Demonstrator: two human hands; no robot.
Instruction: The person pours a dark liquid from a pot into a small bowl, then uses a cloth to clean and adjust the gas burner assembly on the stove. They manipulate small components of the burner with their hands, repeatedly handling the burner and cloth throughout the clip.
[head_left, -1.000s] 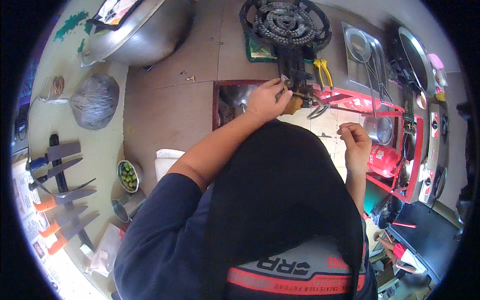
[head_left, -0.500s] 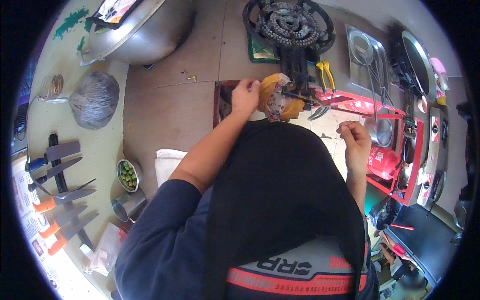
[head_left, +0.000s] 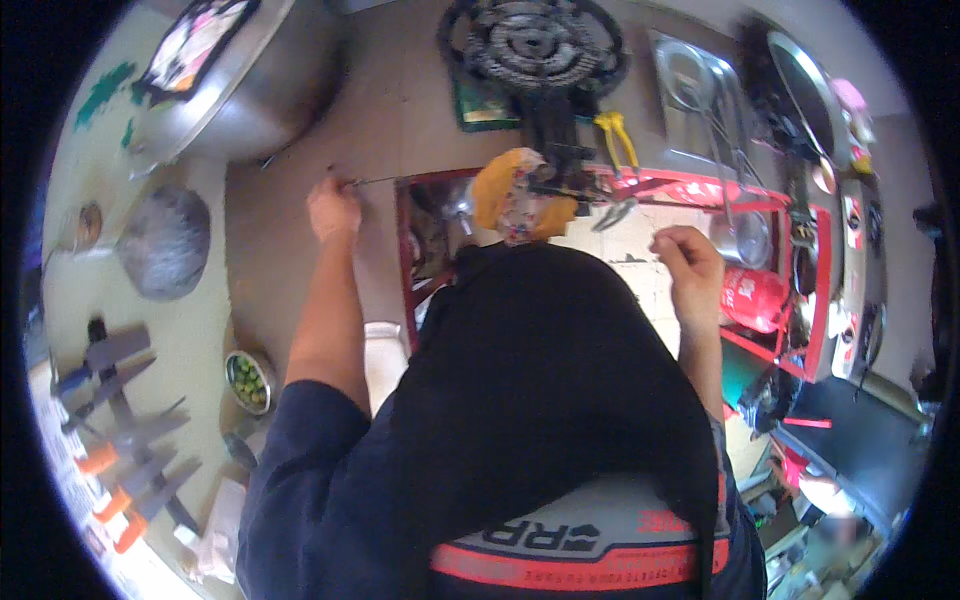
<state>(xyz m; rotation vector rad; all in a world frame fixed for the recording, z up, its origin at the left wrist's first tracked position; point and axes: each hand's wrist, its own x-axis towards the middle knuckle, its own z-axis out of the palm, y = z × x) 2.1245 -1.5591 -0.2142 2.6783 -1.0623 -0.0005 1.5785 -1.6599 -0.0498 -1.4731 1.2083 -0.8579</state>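
Note:
My left hand [head_left: 335, 205] is out to the left over the brown floor, fingers pinched on a thin metal rod [head_left: 375, 181] that points right toward a red-framed box [head_left: 405, 250]. An orange and white lump [head_left: 512, 192] sits at the top edge of that box, by a dark metal clamp [head_left: 560, 170]. My right hand [head_left: 685, 255] is curled shut over a pale tiled patch to the right of the lump; I cannot make out anything in it. A black apron [head_left: 550, 400] hides everything below my chest.
A black round burner [head_left: 530, 40] stands at the top, a big steel bowl [head_left: 240, 90] at top left. Yellow-handled pliers [head_left: 615, 140] lie by a steel tray [head_left: 700, 100]. Several knives [head_left: 110, 400] and a small bowl of green bits [head_left: 248, 380] lie left.
My left hand has left the orange lump and swung out to the left, drawing the thin rod with it. The right hand has stayed where it was.

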